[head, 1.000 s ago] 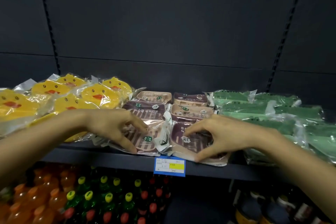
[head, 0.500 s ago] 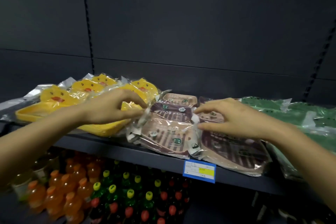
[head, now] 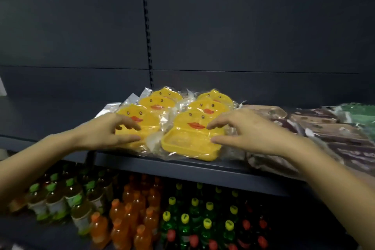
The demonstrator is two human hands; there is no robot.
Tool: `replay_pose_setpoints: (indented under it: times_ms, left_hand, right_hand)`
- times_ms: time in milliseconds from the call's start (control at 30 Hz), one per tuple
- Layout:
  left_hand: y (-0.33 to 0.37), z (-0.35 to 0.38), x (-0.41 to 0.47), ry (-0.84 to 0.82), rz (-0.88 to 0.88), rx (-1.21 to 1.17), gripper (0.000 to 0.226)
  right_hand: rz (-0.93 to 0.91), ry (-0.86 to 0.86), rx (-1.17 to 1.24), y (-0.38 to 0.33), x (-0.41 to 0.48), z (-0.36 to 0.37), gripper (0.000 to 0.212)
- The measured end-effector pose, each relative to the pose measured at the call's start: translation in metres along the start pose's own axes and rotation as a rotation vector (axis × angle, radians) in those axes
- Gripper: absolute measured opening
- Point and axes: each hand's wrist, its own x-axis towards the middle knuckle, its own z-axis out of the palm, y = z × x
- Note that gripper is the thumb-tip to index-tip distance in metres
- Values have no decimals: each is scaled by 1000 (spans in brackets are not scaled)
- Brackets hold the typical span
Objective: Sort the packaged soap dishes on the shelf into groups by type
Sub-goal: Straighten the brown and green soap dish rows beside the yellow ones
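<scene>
- Yellow duck soap dishes (head: 194,128), bagged: two overlapping rows, running from the shelf's (head: 203,170) front edge back toward its rear panel.
- Brown soap dishes (head: 328,134), bagged, blurred: just right of the ducks.
- Green soap dishes (head: 361,111): beyond those, toward the shelf's right end.
- My left hand (head: 105,132): fingers loosely spread over the front-left duck pack, gripping nothing.
- My right hand (head: 249,132): spread likewise at the front-right pack's right side; I cannot tell if it touches.
- Step, as I judge it: types look grouped, so I am tidying the duck group.
- Next move calls for light inward pressure from both hands, because the film looks slippery and the front packs sit at the edge.
- Bottled drinks (head: 142,219): on the level below.
</scene>
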Motion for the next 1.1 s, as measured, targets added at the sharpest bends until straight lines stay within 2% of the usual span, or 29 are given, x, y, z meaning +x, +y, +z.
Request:
replay_pose_setpoints:
  times_ms: [133, 233, 333, 533, 767, 800, 900, 933, 1100]
  left_hand:
    - [-45, 0, -10, -159, 61, 82, 82]
    - [-54, 8, -8, -135, 153, 105, 65]
    - [-60, 15, -6, -66, 221, 82, 84]
    - [-54, 27, -2, 10, 333, 82, 88]
    - [-47, 29, 6, 0, 349, 117, 45]
    - [-47, 26, 8, -26, 348, 131, 52]
    - [-46, 17, 15, -109, 338, 76, 95]
    - [-45, 14, 16, -122, 328, 46, 99]
    - [-38, 3, 26, -107, 313, -78, 63]
  right_hand:
    - [59, -65, -19, -38, 26, 40, 47]
    - [95, -71, -41, -49, 30, 59, 42]
    - [129, -50, -9, -53, 29, 64, 35]
    - [172, -42, 36, -51, 14, 58, 33]
    - [170, -63, 24, -51, 15, 54, 31]
    - [170, -73, 11, -51, 15, 53, 31]
    - [176, -106, -11, -48, 16, 51, 34]
    - [176, -119, -14, -48, 17, 50, 34]
    - [177, -73, 49, -43, 26, 41, 33]
